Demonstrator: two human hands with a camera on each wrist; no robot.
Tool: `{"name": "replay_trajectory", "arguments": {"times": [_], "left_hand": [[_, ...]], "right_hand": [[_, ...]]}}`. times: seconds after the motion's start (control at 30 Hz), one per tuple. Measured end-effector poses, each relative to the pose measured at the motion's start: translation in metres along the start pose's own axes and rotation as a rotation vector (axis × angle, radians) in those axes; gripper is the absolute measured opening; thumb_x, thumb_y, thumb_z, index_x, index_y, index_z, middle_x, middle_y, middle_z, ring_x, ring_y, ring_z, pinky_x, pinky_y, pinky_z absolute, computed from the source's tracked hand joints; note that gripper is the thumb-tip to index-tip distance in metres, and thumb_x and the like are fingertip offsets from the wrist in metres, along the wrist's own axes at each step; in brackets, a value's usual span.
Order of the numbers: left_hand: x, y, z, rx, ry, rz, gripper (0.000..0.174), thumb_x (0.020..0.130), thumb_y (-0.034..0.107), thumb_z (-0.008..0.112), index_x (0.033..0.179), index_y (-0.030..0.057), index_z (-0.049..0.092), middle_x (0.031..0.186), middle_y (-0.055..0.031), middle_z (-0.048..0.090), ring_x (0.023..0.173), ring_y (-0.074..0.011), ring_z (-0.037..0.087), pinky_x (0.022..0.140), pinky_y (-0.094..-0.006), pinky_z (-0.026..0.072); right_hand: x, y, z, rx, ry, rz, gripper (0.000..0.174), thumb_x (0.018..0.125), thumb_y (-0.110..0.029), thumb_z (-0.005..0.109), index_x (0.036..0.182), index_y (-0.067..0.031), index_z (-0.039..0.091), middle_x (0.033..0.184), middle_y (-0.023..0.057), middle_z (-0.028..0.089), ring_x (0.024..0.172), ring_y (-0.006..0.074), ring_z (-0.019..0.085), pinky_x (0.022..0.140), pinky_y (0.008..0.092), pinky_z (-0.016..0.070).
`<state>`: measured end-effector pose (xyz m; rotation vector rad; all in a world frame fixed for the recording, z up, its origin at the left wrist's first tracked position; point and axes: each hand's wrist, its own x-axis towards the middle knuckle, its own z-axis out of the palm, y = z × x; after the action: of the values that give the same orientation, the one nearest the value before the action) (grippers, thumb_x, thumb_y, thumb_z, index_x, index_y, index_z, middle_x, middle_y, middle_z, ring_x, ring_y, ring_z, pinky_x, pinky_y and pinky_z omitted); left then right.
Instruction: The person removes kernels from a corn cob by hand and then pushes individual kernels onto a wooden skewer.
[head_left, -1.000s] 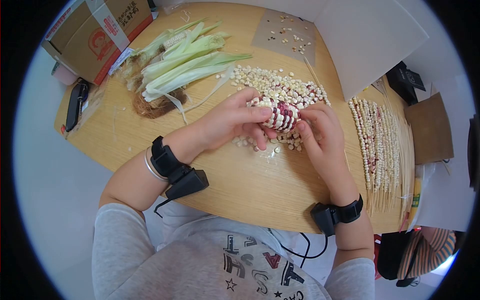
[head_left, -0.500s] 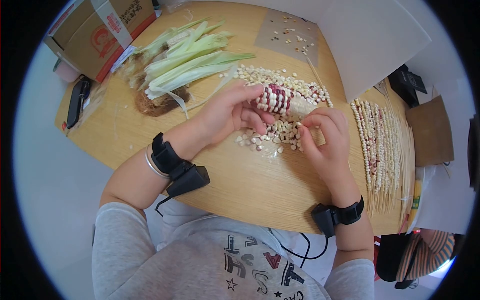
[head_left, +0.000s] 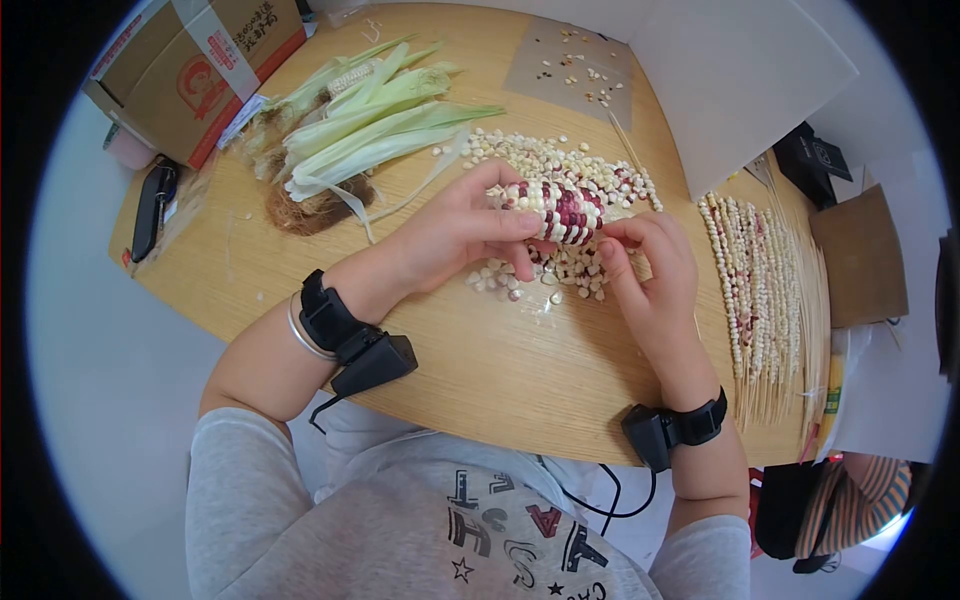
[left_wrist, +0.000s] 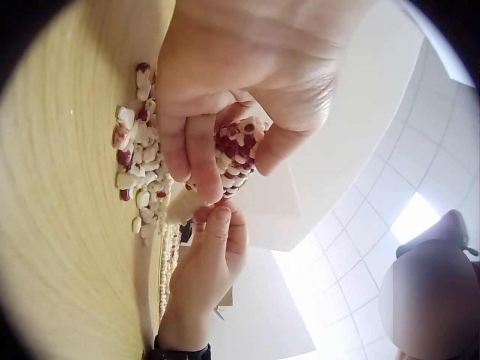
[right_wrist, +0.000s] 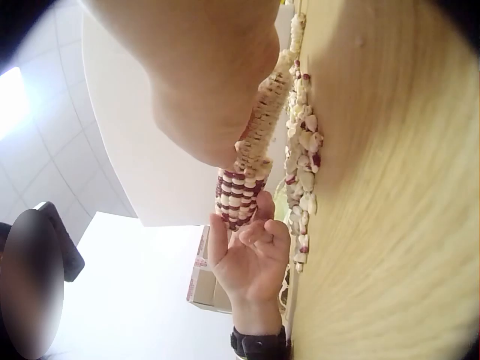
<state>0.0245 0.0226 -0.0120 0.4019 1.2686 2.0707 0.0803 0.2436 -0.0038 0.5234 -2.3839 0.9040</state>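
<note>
A corn cob (head_left: pixel 560 212) with white and dark red kernels is held up over a pile of loose kernels (head_left: pixel 540 150). My left hand (head_left: pixel 468 222) grips its kernel-covered end, thumb on the near side and fingers beneath. The cob's other end is stripped bare, as the right wrist view shows along its pale core (right_wrist: pixel 264 124). My right hand (head_left: pixel 655 270) has thumb and forefinger pinched together at the edge of the remaining rows, on a dark red kernel (left_wrist: pixel 227 199). Its palm hides part of the bare core in the right wrist view.
Green corn husks (head_left: pixel 380 140) with brown silk lie at the back left, beside a cardboard box (head_left: pixel 200 75). Skewers strung with kernels (head_left: pixel 750 290) line the right side. A grey sheet (head_left: pixel 520 75) with scattered kernels is at the back, near a white panel (head_left: pixel 750 80).
Half a second ago my right fingers were lower and apart from the cob, and its bare end showed; now they are back at the kernels. The cob has turned in my left hand.
</note>
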Motion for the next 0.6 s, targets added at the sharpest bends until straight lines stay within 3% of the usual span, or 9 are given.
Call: {"name": "replay_trajectory", "arguments": {"times": [0.47, 0.57, 0.6], "left_hand": [[-0.0001, -0.001, -0.0013, 0.059, -0.051, 0.027, 0.044, 0.079, 0.002, 0.066, 0.114, 0.007, 0.041, 0.106, -0.0129, 0.058, 0.076, -0.0216, 0.064, 0.07, -0.0336, 0.0546], [-0.0007, -0.0002, 0.0005, 0.077, -0.045, 0.01, 0.043, 0.079, 0.002, 0.066, 0.114, 0.0074, 0.041, 0.106, -0.0128, 0.058, 0.076, -0.0212, 0.064, 0.068, -0.0336, 0.055], [-0.0013, -0.0003, 0.0026, 0.077, -0.045, 0.023, 0.043, 0.079, 0.004, 0.067, 0.113, 0.0057, 0.041, 0.097, -0.0132, 0.059, 0.073, -0.0196, 0.064, 0.067, -0.031, 0.0534]], "right_hand": [[0.0005, -0.0004, -0.002, 0.002, -0.017, 0.047, 0.01, 0.076, -0.011, 0.068, 0.079, -0.0068, 0.059, 0.073, 0.0048, 0.057, 0.072, 0.0221, 0.055, 0.072, 0.0342, 0.0363], [0.0006, -0.001, -0.0016, -0.008, -0.002, 0.047, 0.009, 0.074, -0.008, 0.066, 0.077, -0.0069, 0.058, 0.072, 0.0042, 0.057, 0.071, 0.021, 0.055, 0.073, 0.0338, 0.0365], [0.0004, -0.0014, -0.0018, -0.029, 0.011, 0.042, 0.009, 0.072, -0.006, 0.066, 0.076, -0.007, 0.058, 0.071, 0.0038, 0.057, 0.069, 0.0206, 0.055, 0.073, 0.0336, 0.0366]]}}
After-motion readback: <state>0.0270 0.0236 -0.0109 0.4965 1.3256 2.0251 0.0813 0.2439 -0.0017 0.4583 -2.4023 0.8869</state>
